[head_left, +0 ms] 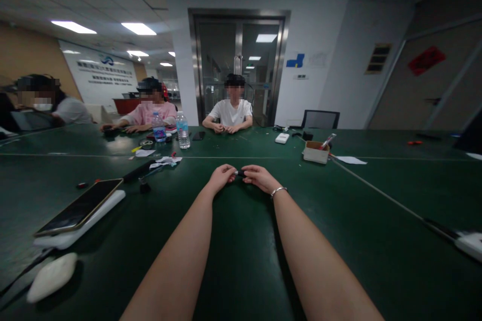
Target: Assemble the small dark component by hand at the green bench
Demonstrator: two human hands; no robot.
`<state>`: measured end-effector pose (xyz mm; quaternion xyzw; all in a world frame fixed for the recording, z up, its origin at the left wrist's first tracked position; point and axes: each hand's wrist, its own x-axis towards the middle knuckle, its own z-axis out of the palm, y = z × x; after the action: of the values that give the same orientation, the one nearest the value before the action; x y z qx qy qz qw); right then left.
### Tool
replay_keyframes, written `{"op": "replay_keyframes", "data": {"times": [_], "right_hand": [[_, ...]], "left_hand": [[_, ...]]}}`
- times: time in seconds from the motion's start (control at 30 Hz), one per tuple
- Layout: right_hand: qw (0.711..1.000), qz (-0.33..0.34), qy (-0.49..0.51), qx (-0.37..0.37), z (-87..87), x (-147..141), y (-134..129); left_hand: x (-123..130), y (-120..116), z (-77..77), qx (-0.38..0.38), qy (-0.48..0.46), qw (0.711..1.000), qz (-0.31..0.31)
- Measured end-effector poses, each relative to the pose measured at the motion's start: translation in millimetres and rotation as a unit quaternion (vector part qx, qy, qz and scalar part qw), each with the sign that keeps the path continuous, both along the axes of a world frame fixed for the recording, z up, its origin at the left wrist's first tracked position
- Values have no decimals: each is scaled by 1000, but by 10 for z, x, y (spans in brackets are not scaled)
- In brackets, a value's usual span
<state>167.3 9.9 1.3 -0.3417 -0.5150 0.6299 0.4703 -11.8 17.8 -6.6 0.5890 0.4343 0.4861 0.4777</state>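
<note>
Both of my arms reach forward over the dark green table [241, 246]. Between the fingertips of my left hand [221, 177] and my right hand [260, 177] is a small black piece with a silvery end [239, 173]. The left fingers pinch its silvery end, while those of the right close on its black end. Its exact kind is too small to tell, and the fingers cover part of it. A silver bracelet [278, 191] circles my right wrist.
On the left, a smartphone [81, 205] lies on a white slab, near a pale rounded object [52, 277]. Two water bottles [183, 131] and paper scraps [165, 161] are farther back. A small box [316, 153] holds a pen-like item. Several people sit across the table.
</note>
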Motion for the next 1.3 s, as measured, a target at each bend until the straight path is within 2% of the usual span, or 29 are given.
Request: {"op": "replay_keyframes", "data": {"times": [0.13,0.4,0.57,0.83,1.13,1.3], "right_hand": [[1000,-7,-3,-2,4,-4,-6],[1000,0,-5,1,-3,-5,-4],[1000,5,-1,3,-12,-2,9],[1000,-1,-3,1,-8,1,6],[1000,2,-1,-2,7,-6,-13],[1000,-1,0,1,5,-4,-14]], "left_hand": [[2,-32,32,-16,11,1000,-3],[6,-23,1,15,23,999,22],[-4,-17,-15,45,20,999,-5],[-1,-65,39,17,43,999,-1],[-14,-26,-5,23,49,998,15],[-22,6,-42,39,23,999,-15]]}}
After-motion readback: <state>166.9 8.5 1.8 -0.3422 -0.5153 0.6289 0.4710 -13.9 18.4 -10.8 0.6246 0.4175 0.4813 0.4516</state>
